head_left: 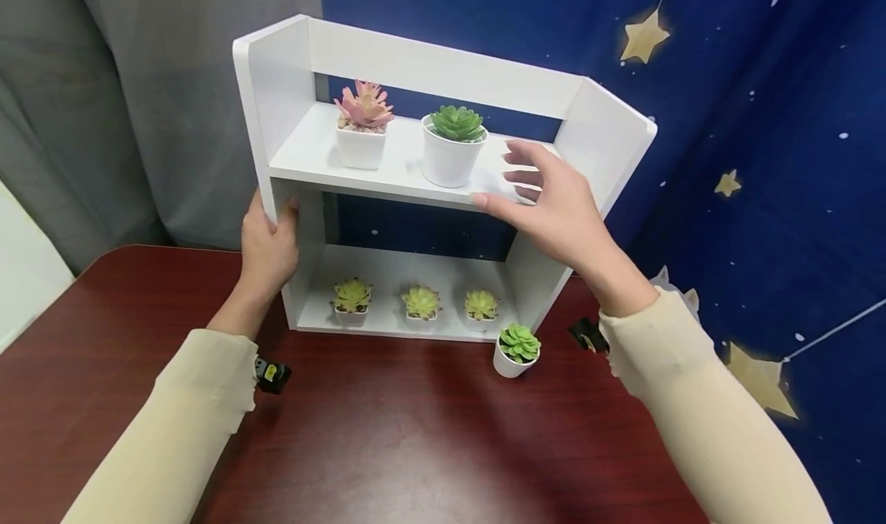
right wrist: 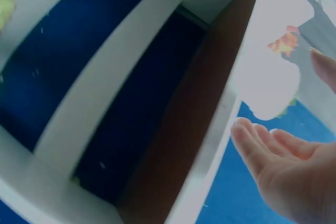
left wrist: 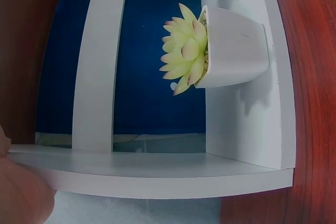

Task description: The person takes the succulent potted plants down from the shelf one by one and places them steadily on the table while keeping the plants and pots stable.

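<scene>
My left hand [head_left: 268,245] grips the left side panel of a white two-tier shelf [head_left: 443,43], its thumb on the inner face. In the left wrist view only part of that hand [left wrist: 23,195] shows at the panel's edge. Over the upper tier, my right hand [head_left: 554,193] is held with fingers and thumb apart, nothing between them. It is just right of a dark green succulent in a round white pot [head_left: 450,155], apart from it. Left of that pot, a pink succulent in a square white pot [head_left: 362,147] stands on the same tier.
Three small yellow-green succulents, left [head_left: 352,297], middle [head_left: 421,303] and right [head_left: 481,306], line the lower tier. A bright green potted succulent [head_left: 517,347] stands on the dark red table [head_left: 388,432] by the shelf's front right corner. Behind hangs a blue star-patterned curtain [head_left: 727,85].
</scene>
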Available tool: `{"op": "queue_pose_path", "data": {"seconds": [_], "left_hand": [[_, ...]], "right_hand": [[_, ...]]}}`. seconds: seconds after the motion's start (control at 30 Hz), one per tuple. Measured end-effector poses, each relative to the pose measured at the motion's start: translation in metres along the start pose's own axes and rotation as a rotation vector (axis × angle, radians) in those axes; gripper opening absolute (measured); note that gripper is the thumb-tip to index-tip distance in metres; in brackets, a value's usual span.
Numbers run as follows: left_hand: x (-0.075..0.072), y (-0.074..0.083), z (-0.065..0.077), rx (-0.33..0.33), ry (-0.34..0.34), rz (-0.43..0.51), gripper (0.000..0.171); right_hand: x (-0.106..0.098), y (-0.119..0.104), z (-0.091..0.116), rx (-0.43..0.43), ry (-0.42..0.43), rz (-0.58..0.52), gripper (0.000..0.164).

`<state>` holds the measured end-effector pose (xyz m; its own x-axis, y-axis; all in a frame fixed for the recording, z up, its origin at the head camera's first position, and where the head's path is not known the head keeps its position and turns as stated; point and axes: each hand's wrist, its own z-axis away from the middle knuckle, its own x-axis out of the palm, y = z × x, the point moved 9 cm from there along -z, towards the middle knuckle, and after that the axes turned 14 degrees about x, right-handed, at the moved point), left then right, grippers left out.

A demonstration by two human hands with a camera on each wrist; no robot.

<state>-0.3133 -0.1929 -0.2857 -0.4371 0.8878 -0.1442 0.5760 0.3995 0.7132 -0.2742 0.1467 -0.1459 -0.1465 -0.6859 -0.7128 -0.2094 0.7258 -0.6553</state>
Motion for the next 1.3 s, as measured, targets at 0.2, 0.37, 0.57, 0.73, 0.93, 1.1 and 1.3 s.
{"op": "queue_pose_path", "data": {"seconds": [0.2,0.37,0.57,0.73,0.93,1.1,1.3], "left_hand": [[-0.001,0.001,0.000,0.009,0.002,0.008,0.045],[0.000,0.002,0.000,0.026,0.001,0.020,0.045],[-0.001,0.003,0.001,0.041,0.007,0.018,0.044],[0.000,0.002,0.001,0.042,0.011,0.018,0.045],[0.000,0.002,0.001,0.033,0.014,0.010,0.045],[0.002,0.003,0.001,0.033,0.007,0.024,0.045],[0.000,0.001,0.000,0.028,0.013,0.024,0.045]], "right_hand": [[0.016,0.006,-0.022,0.127,-0.104,-0.112,0.088],[0.022,0.005,-0.032,0.179,-0.140,-0.149,0.091],[0.031,0.001,-0.045,0.221,-0.197,-0.205,0.097],[0.036,-0.004,-0.052,0.240,-0.200,-0.194,0.099],[0.041,-0.010,-0.059,0.221,-0.176,-0.229,0.078],[0.041,-0.007,-0.060,0.233,-0.174,-0.300,0.072],[0.041,-0.008,-0.055,0.196,-0.181,-0.313,0.061]]}}
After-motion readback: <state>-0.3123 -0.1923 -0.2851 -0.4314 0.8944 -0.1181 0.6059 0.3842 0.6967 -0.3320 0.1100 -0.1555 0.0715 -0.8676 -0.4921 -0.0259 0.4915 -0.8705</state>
